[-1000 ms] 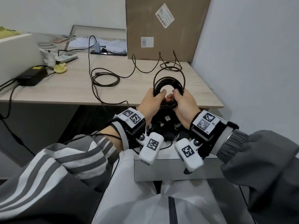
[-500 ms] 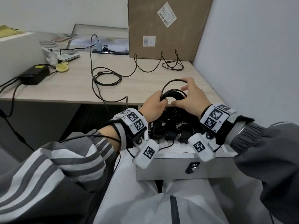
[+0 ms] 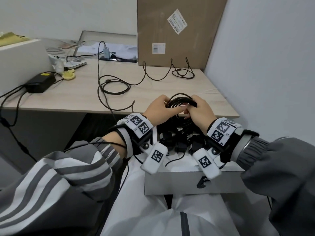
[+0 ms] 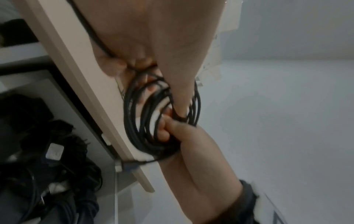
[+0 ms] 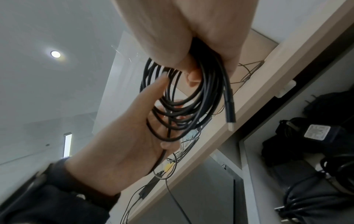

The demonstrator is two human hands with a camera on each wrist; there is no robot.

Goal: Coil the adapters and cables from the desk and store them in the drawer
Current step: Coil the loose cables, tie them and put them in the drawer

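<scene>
**Inspector:** Status of the hands?

**Assistant:** Both grasp the coiled black cable (image 3: 180,102). The left hand (image 3: 157,110) has its fingers curled round the left side of the coil; the right hand (image 3: 198,110) closes round the right side. The coil is held in the air at the near edge of the desk (image 3: 81,96), directly above the open drawer (image 3: 192,182).

**Inspector:** Is the coil secured?

**Assistant:** No tie or wrap is visible. In the right wrist view the plug end (image 5: 229,112) hangs free below the loops.

**Inspector:** Risks?

**Assistant:** First, in my judgement the loops could spring apart if either hand lets go before the coil is lying flat, since only the grip holds them together. Second, the dangling plug could catch on the drawer wall or hook into the adapters (image 3: 179,142) already piled inside, dragging a loop out. Third, the drawer looks crowded; a coil set on top may stand proud and foul the desk edge when the drawer closes.

**Inspector:** Outstanding work?

**Assistant:** A loose cable (image 3: 114,86) sprawls across the middle of the desk, and a power brick (image 3: 40,82) sits at the far left. Whether the loose cable is connected to anything I cannot tell.
</scene>
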